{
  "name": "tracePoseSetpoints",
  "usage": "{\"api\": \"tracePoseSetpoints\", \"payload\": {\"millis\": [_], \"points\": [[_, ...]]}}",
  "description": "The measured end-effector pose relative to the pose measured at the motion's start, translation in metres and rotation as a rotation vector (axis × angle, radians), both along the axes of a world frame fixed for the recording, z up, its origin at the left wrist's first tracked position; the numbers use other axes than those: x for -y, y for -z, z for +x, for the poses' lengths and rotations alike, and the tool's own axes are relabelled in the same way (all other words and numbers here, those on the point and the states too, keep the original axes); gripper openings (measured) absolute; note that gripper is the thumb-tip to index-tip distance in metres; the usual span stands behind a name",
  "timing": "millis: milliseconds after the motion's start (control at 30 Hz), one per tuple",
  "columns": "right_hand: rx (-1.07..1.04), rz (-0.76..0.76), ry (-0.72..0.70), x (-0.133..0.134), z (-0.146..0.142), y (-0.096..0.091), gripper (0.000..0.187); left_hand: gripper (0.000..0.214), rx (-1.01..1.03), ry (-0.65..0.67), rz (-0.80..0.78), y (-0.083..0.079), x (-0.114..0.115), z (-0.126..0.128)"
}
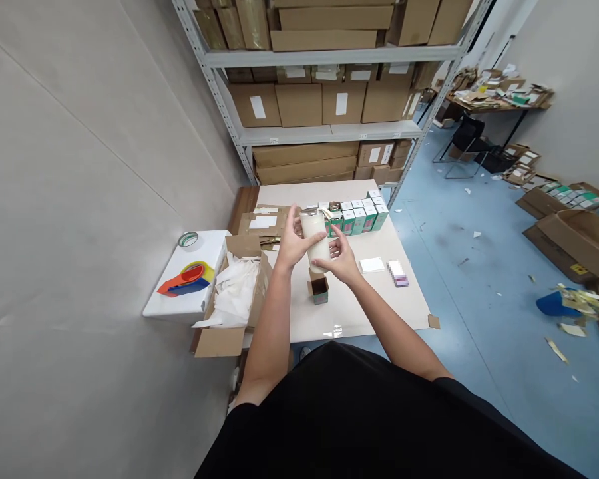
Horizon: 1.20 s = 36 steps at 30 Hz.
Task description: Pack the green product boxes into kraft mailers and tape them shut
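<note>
Both my hands hold a whitish tumbler [316, 241] with a metallic-looking top, tilted a little above the table. My left hand [295, 241] wraps its upper left side, thumb across the front. Around its lower right side are the fingers of my right hand [344, 258], with the thumb near the base. Just below the tumbler stands a small green carton [320, 291] with its flaps up and a dark inside. Behind my hands, several green-and-white cartons [359, 216] stand in rows, one of them open at the top.
A white sheet [372, 265] and a stack of small cards [398, 273] lie on the table [379, 309] at right. To the left, an open cardboard box [229, 339] holds white paper beside a tape dispenser [187, 278] and a tape roll [188, 239]. Shelving [329, 135] rises behind.
</note>
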State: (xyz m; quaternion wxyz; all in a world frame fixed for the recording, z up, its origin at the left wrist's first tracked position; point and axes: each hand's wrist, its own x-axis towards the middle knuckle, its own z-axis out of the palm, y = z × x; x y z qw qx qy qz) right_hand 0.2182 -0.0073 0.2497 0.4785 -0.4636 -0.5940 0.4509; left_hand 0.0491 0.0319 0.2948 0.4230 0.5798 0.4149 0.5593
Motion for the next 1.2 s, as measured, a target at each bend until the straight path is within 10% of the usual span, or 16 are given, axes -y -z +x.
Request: {"api": "tracePoseSetpoints", "payload": {"millis": [200,400,567,1200], "points": [[-0.116,-0.003,-0.182,0.006,0.003,-0.005,0.117,0.115,0.084,0.044,-0.042,0.003,-0.005,0.006],[-0.021,0.010,0.008,0.009,0.005,-0.005,0.126,0.124,0.057,0.046,-0.047,0.002,-0.002,0.013],[-0.117,-0.010,-0.167,0.008,0.008,-0.002,0.118,0.130,0.101,0.052,-0.068,0.003,-0.003,0.011],[-0.032,0.009,-0.005,0.010,0.006,0.006,0.129,0.134,0.065,-0.085,-0.057,0.009,-0.003,0.016]]}}
